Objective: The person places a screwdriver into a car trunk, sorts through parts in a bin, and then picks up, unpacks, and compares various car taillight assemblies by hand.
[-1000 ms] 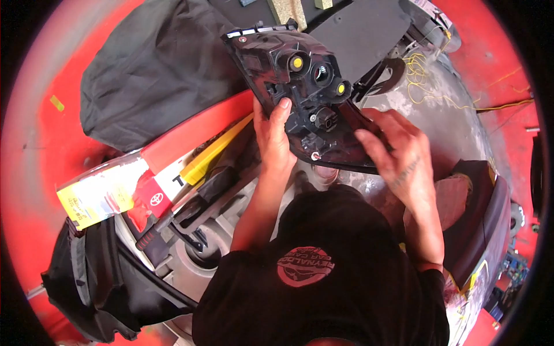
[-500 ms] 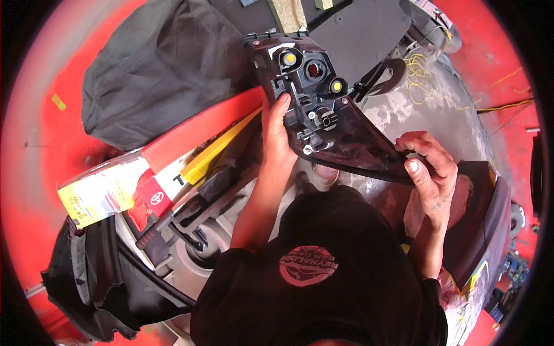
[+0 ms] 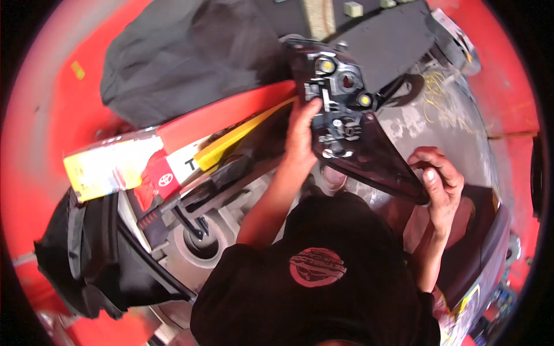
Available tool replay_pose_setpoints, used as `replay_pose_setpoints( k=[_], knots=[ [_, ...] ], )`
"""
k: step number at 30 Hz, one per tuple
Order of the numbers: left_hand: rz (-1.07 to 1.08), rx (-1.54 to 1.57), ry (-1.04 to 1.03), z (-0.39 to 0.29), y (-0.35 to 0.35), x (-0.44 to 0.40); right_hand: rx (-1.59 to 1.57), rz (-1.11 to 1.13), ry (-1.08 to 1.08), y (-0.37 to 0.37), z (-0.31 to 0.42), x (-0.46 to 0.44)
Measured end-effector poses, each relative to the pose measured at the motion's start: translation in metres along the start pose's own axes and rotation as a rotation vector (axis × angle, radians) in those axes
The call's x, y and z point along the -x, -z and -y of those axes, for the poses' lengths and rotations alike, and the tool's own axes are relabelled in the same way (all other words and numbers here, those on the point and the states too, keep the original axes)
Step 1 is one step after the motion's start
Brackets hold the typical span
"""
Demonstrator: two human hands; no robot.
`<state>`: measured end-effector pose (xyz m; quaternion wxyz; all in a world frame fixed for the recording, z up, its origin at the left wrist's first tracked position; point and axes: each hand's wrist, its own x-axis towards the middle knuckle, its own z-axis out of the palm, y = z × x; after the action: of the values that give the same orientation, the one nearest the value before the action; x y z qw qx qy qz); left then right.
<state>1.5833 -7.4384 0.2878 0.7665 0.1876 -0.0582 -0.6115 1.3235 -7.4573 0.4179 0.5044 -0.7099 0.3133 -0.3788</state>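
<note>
A dark vehicle tail light (image 3: pixel 375 155) is held up in front of me, its back side facing me. Two round sockets with yellow centres, an open bulb hole and other fittings show on its housing. My left hand (image 3: pixel 303 130) grips its left edge, thumb laid over the back. At the pointed lower-right tip is my right hand (image 3: pixel 441 181), its fingers curled and its thumb bent beside the edge. Part of that contact is hidden.
To the left lie a large black cloth cover (image 3: pixel 190 63), a red panel (image 3: pixel 231 109), a yellow-and-white box (image 3: pixel 107 167) and a red cloth with a Toyota logo (image 3: pixel 156 179). A yellow cord (image 3: pixel 433 95) lies at the right. A dark-edged car part (image 3: pixel 485 242) stands by my right arm.
The whole scene has shifted a little right in view. The tail light has tilted, its tip now lower. Both hands stay at the same places on it.
</note>
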Motion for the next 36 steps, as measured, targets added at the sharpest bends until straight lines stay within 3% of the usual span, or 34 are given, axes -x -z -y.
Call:
replay_pose_setpoints(
  k=[5,9,15,21,30,36],
  knots=[
    [0.033,-0.136,-0.163,0.015,-0.022,0.014,-0.192,-0.02,-0.406,0.009,-0.038,0.001],
    [0.045,-0.099,-0.124,0.026,-0.022,0.024,-0.399,0.25,-0.474,0.015,-0.101,0.021],
    [0.06,-0.11,-0.125,0.021,-0.015,0.036,-0.817,0.173,-0.672,0.003,-0.106,0.043],
    [0.046,-0.14,-0.166,0.011,-0.019,0.049,-0.862,0.428,-0.67,-0.004,-0.087,0.025],
    [0.067,-0.28,-0.269,0.017,-0.029,0.06,-0.78,0.317,-0.493,-0.02,-0.075,0.018],
    [0.023,-0.406,-0.404,0.063,-0.031,0.058,-0.764,0.309,-0.448,0.027,-0.079,0.017]
  ],
)
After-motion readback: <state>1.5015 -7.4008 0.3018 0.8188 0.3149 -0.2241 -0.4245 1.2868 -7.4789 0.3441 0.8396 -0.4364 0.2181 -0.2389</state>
